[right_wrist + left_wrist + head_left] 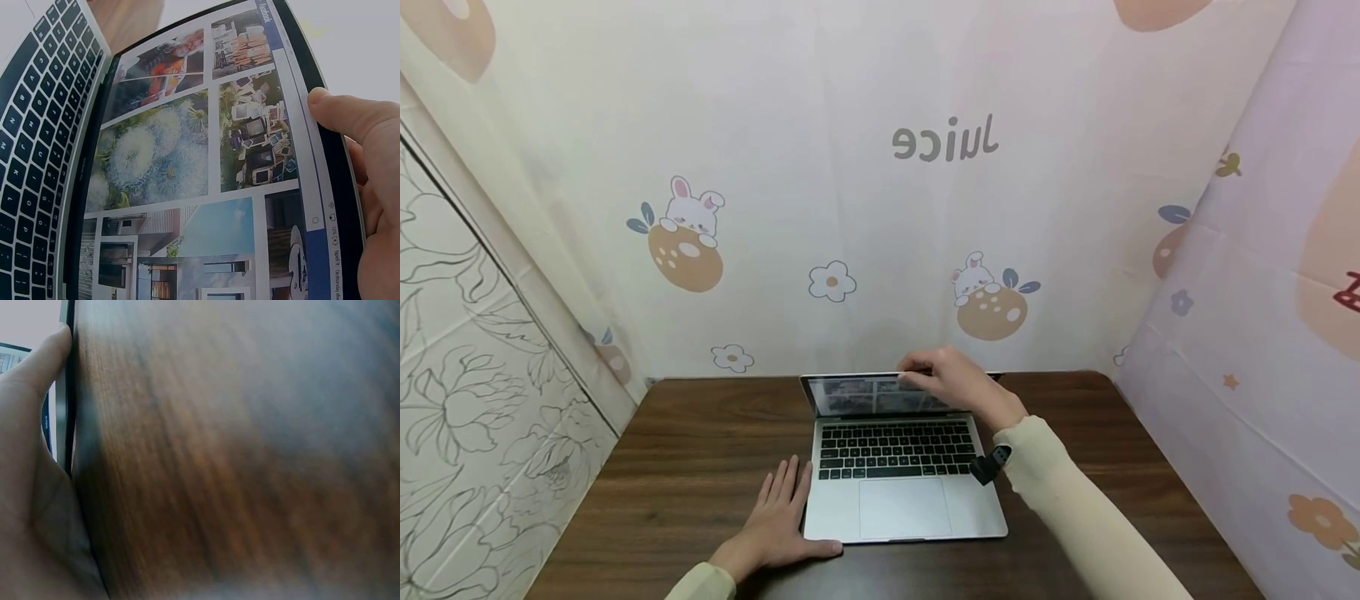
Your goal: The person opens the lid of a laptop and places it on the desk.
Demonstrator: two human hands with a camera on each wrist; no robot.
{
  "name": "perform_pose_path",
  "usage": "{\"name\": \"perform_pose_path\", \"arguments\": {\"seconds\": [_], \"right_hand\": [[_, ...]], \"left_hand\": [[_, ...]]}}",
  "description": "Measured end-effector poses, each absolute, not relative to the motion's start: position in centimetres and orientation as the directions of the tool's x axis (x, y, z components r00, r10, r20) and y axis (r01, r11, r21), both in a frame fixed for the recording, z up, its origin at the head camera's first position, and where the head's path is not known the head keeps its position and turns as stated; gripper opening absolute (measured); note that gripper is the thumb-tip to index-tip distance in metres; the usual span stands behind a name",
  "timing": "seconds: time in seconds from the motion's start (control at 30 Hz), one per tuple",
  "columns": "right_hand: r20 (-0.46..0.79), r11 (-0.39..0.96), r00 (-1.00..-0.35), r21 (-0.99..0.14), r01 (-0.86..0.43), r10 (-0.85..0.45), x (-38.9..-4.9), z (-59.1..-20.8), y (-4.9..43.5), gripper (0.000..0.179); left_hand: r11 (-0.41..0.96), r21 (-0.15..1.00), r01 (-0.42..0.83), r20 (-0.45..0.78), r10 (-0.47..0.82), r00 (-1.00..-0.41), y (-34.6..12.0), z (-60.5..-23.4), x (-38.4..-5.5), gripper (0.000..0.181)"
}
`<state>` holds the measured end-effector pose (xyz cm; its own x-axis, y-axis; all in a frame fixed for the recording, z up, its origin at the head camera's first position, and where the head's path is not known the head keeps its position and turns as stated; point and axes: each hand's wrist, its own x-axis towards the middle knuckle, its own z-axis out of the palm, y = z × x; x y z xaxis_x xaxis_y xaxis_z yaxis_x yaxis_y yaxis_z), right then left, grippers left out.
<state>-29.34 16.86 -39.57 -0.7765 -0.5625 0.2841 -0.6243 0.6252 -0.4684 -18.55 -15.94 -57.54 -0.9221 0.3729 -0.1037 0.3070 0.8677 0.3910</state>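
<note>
A silver laptop (906,508) lies on the table, its lid (850,396) raised and its screen lit. With the thumb on the screen side and the fingers behind, my right hand (958,379) grips the lid's top edge. The right wrist view shows photo tiles on the screen (150,150) beside the black keyboard (37,125). My left hand (775,525) rests on the wood at the laptop's left side, fingers straight. Its thumb (44,359) reaches along the front left corner.
Dark wood tabletop (700,450) extends on both sides of the laptop. A printed curtain (880,208) hangs right behind the table's back edge, with more cloth at the right and a flower-patterned panel (467,400) at the left. A black device (990,465) is strapped to the right wrist.
</note>
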Motion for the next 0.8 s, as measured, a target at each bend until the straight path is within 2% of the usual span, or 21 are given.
{"name": "perform_pose_path", "arguments": {"seconds": [0.47,0.8], "right_hand": [[0.264,0.645,-0.787,-0.458,-0.612,-0.558,-30.9,-39.3,16.9,0.016],[0.274,0.662,-0.788,-0.430,-0.614,-0.552,-31.5,-39.3,16.7,0.015]], "left_hand": [[0.844,0.426,0.326,-0.066,0.388,-0.919,-16.0,-58.0,-18.7,0.137],[0.868,0.386,0.312,-0.095,0.374,-0.923,-15.9,-58.1,-18.9,0.138]]}}
